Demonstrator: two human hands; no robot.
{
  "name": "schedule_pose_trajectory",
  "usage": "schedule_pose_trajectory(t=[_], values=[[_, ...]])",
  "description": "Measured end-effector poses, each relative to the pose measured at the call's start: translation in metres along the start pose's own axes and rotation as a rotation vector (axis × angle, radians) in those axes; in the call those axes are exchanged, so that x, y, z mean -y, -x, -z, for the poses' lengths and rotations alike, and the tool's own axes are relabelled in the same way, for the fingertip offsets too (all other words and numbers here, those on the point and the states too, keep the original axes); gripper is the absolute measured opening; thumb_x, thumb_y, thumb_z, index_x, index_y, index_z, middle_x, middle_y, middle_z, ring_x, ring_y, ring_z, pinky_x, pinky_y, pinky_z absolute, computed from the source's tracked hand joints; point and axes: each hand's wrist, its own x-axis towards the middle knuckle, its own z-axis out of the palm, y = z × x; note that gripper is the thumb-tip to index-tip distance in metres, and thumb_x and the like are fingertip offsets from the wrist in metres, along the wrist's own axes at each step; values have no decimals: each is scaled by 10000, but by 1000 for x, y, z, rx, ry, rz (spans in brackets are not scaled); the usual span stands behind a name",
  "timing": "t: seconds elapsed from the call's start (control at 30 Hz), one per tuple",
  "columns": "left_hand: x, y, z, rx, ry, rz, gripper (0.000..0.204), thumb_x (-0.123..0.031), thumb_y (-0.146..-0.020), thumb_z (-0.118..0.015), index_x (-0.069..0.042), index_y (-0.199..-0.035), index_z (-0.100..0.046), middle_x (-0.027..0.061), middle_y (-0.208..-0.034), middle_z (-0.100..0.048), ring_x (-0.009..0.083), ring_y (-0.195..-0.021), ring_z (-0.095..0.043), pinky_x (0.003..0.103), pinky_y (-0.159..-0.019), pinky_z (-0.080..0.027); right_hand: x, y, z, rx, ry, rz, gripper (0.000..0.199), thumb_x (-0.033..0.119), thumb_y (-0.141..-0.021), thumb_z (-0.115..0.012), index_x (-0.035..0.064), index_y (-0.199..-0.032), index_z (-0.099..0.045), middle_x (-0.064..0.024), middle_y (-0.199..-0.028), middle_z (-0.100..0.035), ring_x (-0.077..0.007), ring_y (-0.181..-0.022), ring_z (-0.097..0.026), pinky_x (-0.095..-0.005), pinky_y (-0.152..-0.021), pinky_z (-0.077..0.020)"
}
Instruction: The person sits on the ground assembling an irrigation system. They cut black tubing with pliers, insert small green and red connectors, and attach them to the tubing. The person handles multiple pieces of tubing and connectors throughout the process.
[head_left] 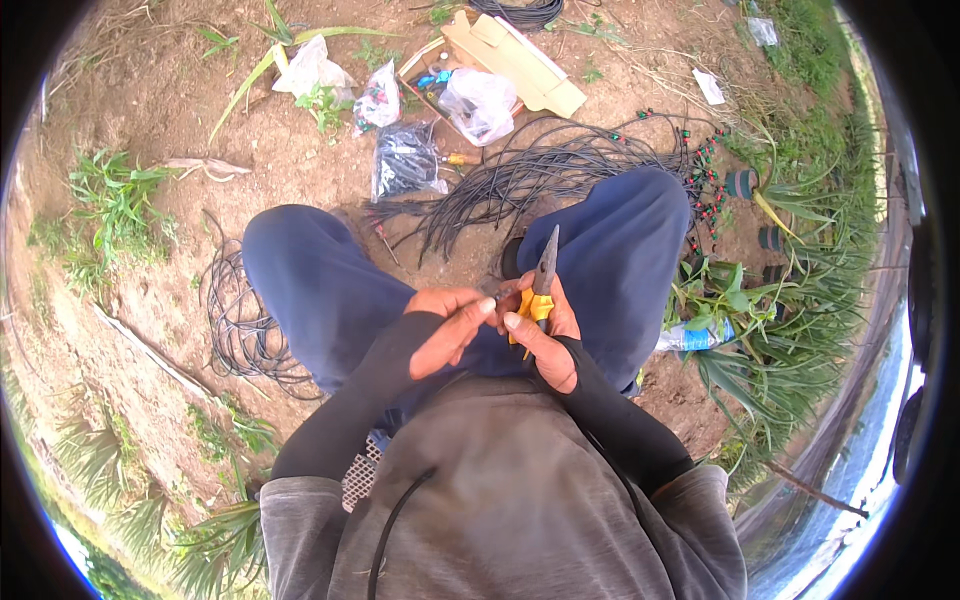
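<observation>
Dirt ground [180, 120] w/ clear bags [480, 100], tan carton [520, 60]; fingers [520, 325] pinching pliers [543, 280].

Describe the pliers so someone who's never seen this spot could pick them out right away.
Find the seated person's blue-trousered knees; between them the two hands meet. The right hand grips the pliers, jaws pointing up and away. Yellow handles and a long tapered grey nose set them apart from the black tubing on the dirt.

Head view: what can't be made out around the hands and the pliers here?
- Small piece between the left hand fingertips and the pliers: too small to identify.
- Yellow handles: mostly covered by the right hand.
- Contents of the plastic bags: blurred by crumpled film.
- Feet: hidden behind the knees.
</observation>
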Motion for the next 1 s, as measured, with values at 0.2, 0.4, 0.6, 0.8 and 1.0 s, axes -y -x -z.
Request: schedule_pose_trajectory(t=[0.2,0.4,0.6,0.8,1.0], values=[[-2,0,-10,92,-27,61,371,-355,-992,-533,-3,-945,-638,-4,-606,-497,80,-508,-494,253,-498,-407,5,-5,14,57,32,69,303,81,-915,-618,88,-1155,-433,-56,-963,-589,-123,-850,-563,-267,-749,-434],[-4,36,13,139,-431,-4,272,-292,-951,-600,-36,-1026,-649,28,-662,-578,85,-525,-516,253,-528,-426,26,-10,41,-239,-93,292,290,27,-880,-603,107,-1127,-475,-73,-948,-590,-157,-793,-575,-290,-679,-467],[4,144,111,-8,-162,160,349,-70,-888,-617,10,-1226,-591,60,-761,-638,113,-578,-581,259,-536,-474,79,-18,180,-622,-97,664,275,27,-892,-595,119,-1133,-503,-72,-931,-588,-161,-792,-566,-326,-707,-495],[48,250,202,-326,57,-106,311,-60,-924,-567,52,-1213,-595,66,-646,-541,146,-499,-520,303,-481,-484,128,-46,255,-831,-139,830,370,-39,-827,-634,101,-1132,-476,-56,-850,-559,-149,-676,-538,-312,-595,-467],[47,308,243,-501,-60,-107,252,-83,-933,-573,54,-1132,-642,54,-592,-499,148,-473,-479,299,-438,-460,161,-113,322,-1155,62,952,364,-20,-767,-684,42,-1080,-510,-99,-823,-584,-185,-649,-583,-344,-579,-498]])
